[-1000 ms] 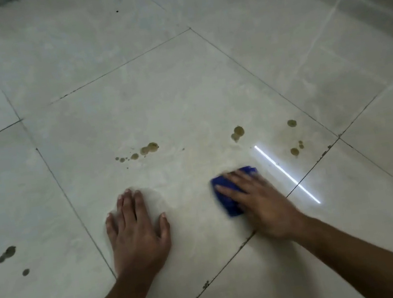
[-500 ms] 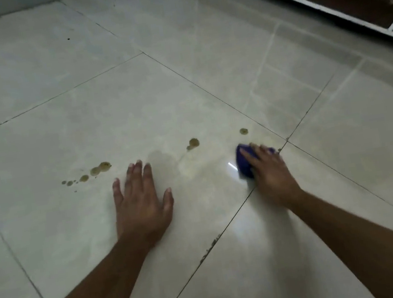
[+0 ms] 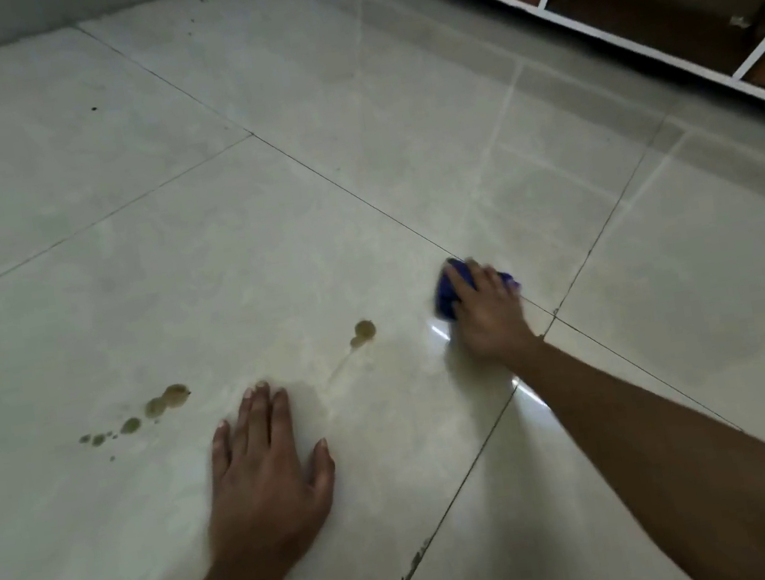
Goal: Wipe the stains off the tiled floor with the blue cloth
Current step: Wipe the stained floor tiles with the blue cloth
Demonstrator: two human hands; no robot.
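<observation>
Mostly tiled floor (image 3: pixel 111 146) in view — big pale glossy tiles w/ thin dark grout lines running diagonally, a few dark crumbs in the grout near the bottom centre. Top right, a shelf unit (image 3: pixel 628 22) w/ white frame & brown wood panels stands on the floor, its open compartments dark inside. Both forearms reach in from the bottom edge. Left hand (image 3: pixel 264 476) lies flat on the tile, palm down, fingers straight & slightly spread, thumb out to the right — grasping nothing, just resting on the floor. Right hand (image 3: pixel 485 311) is further out & to the right, pressed down on the blue cloth (image 3: pixel 445 290), fingers curved over the bunched cloth and gripping it against the tile; the cloth shows at the fingertips & on the hand's left side, sitting just beside the grout line at the tile's far-right edge. A bright glare streak lies on the floor just by the right wrist. Between the hands, a brownish stain (image 3: pixel 363 331) w/ a faint smear trailing toward the left hand, near the cloth but not touching it. Left of the left hand's fingertips, a trail of smaller stain drops (image 3: pixel 159 405) shrinking toward the left. One tiny dark speck (image 3: pixel 94 108) on the far-left tile.
</observation>
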